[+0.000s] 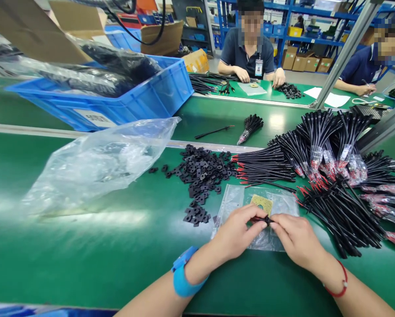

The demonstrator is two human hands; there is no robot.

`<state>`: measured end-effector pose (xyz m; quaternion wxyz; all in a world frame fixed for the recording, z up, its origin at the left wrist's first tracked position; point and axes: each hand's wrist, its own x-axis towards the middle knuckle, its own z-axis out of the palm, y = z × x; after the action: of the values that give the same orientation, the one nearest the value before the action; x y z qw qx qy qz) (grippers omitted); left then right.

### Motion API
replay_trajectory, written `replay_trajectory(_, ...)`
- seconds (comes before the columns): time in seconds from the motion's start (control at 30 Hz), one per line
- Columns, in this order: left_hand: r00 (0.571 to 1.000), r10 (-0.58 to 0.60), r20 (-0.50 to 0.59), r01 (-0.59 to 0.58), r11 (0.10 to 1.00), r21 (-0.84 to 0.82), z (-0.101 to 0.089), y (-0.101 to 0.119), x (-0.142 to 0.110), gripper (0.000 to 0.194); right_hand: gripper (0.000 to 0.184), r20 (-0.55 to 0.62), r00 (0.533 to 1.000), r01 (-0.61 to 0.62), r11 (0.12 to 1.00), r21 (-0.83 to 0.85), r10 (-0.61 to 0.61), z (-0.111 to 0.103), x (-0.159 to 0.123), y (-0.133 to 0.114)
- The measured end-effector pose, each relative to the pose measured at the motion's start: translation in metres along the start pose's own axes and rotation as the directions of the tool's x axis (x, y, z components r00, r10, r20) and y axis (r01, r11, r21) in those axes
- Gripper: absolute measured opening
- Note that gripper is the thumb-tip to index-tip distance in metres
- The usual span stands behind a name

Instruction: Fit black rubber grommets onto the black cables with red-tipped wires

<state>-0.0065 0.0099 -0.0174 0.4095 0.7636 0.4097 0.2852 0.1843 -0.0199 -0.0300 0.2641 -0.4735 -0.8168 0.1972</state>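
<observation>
At the left, a blue bin (131,108) holds dark goods (124,61) in clear wrapping; in front of it, a clear bag (105,163) lies on the table (85,259), its contents indistinct. Next is a loose heap of small black pieces (200,169). The left hand (237,231) has a narrow grip on a dark part (267,220) above a plastic pouch (230,200), beside a yellow plate (265,204); the right hand (298,237) pinches its other end. Good work here probably means steadying one end while the other fingertips make small, even adjustments. Farther right, clear wraps (316,154) bind several bundles of black cables (344,215).
</observation>
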Motion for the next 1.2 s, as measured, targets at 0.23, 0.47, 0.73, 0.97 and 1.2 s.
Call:
replay_trajectory(0.23, 0.98, 0.093, 0.174, -0.107, 0.991, 0.075, 0.003, -0.004, 0.0, 0.017, 0.034, 0.478, 0.843, -0.477, 0.754, 0.451, 0.247, -0.006, 0.004, 0.003)
replay_trajectory(0.47, 0.997, 0.052, -0.057, -0.055, 0.997, -0.046, -0.001, -0.013, 0.003, 0.035, 0.022, 0.003, 0.98, -0.199, 0.98, -0.005, 0.199, -0.037, -0.002, 0.008)
replay_trajectory(0.73, 0.957, 0.104, -0.27, -0.039, 0.971, 0.234, -0.028, -0.026, 0.013, 0.02, 0.032, -0.699, 0.696, -0.601, 0.665, -0.443, 0.165, -0.1, -0.037, 0.057)
replay_trajectory(0.97, 0.952, 0.104, -0.287, 0.001, 0.939, 0.344, -0.036, -0.026, 0.014, 0.02, 0.027, -0.551, 0.806, -0.547, 0.626, -0.556, 0.214, -0.093, -0.031, 0.089)
replay_trajectory(1.2, 0.901, 0.125, -0.416, 0.015, 0.949, 0.316, -0.051, -0.025, 0.012, 0.018, 0.023, -0.661, 0.739, -0.54, 0.7, -0.467, 0.129, -0.089, -0.023, 0.075)
